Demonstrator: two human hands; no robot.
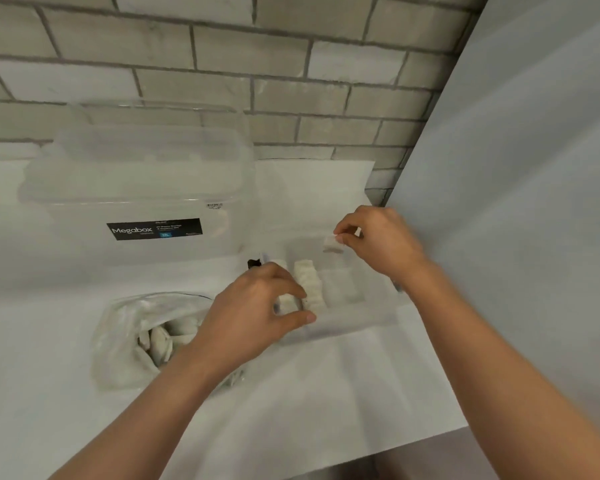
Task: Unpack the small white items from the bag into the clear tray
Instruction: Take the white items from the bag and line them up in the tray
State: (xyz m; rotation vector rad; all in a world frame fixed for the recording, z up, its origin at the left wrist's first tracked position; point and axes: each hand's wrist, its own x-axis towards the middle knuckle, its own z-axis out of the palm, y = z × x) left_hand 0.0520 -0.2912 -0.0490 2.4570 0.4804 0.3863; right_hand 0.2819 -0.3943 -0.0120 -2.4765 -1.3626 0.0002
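White item (333,244) was pinched by right hand (378,240) grip at clear tray's (347,325) 1 o'clock, for placing; row item (286,303) was clasped by left hand (257,306) grip, seemingly for aligning.

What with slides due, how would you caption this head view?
Right hand pinches a small white item over the clear tray; left hand at its filled rows, bag alongside.

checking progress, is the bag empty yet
Not empty: several white items show inside the open bag.
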